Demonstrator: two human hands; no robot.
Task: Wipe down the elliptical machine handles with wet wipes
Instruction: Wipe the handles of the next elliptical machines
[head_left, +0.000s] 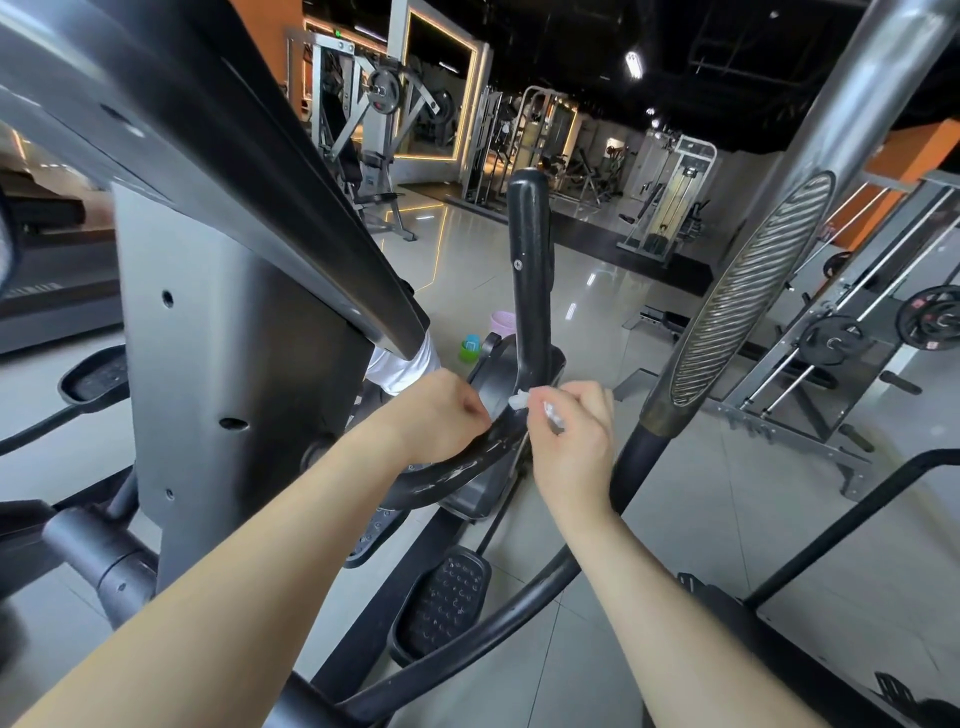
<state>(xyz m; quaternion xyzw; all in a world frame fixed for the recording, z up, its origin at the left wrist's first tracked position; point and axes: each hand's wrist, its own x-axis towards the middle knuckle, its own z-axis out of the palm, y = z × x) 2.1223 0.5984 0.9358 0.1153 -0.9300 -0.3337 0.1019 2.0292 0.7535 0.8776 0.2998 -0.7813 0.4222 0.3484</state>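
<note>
A black curved elliptical handle (529, 291) rises upright in the middle of the view and bends down to the left. My left hand (441, 410) curls round the handle at its bend. My right hand (574, 431) sits just right of the handle, its fingers pinching a small white wet wipe (519, 400) against the bar. Part of the wipe is hidden inside my right fingers.
The grey console column (223, 364) and a dark sloping panel (249, 156) fill the left. A silver moving arm with a ribbed oval grip (753, 291) stands at the right. Pedals (447, 597) lie below. A green bottle (470, 348) and pink cup (503, 322) stand on the floor behind.
</note>
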